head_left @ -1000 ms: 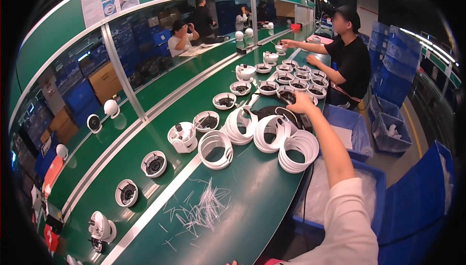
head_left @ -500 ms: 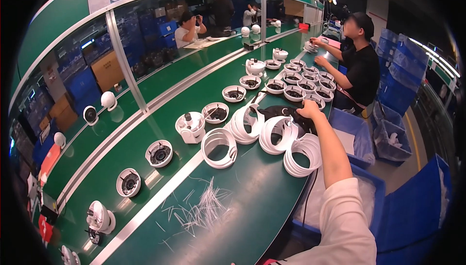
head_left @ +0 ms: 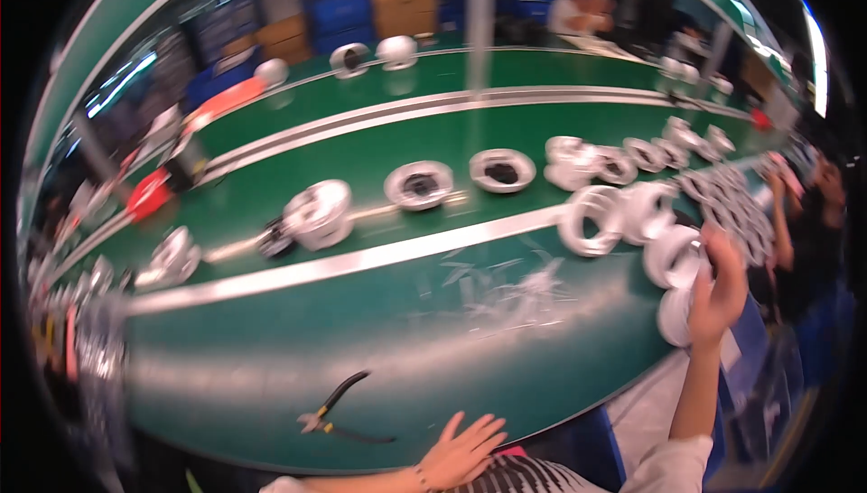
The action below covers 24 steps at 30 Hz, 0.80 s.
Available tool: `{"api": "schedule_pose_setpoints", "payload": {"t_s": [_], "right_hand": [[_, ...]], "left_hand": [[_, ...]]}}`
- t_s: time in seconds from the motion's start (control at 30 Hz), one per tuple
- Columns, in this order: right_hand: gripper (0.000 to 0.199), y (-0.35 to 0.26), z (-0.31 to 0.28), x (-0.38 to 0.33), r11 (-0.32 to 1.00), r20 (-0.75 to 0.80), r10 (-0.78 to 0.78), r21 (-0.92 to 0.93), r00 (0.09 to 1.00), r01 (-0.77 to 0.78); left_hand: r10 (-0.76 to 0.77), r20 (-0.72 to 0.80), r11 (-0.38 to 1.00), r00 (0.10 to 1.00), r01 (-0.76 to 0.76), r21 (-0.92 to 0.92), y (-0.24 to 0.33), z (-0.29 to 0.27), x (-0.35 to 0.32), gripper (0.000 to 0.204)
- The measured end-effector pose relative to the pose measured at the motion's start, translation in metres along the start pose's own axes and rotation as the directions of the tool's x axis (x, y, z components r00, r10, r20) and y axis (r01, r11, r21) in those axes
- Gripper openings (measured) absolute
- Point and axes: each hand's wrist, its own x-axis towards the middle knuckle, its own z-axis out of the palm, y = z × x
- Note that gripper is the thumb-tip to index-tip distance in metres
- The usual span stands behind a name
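At the near edge of the green desk I see my left hand lying flat, fingers spread, gripping nothing; black-handled pliers lie just left of it. Farther right, my right hand is raised, its grip curled loosely on a white ring, with more white rings beyond.

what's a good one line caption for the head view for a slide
At a green workbench, the right hand reaches to stacked white rings while the left hand rests at the edge near pliers.
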Motion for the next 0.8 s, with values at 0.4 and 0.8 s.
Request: {"api": "schedule_pose_setpoints", "payload": {"t_s": [0.4,0.8], "right_hand": [[0.084,-0.189,0.187,-0.125,0.775,0.738,-0.625,0.626,0.252,0.088],[0.076,-0.25,0.235,-0.123,0.763,0.756,-0.643,0.617,0.12,0.193]], "left_hand": [[-0.041,-0.647,0.987,0.761,-0.07,-0.144,-0.026,-0.062,-0.068,0.027],[-0.034,-0.745,0.997,0.666,0.072,0.019,-0.103,-0.125,-0.112,0.023]]}}
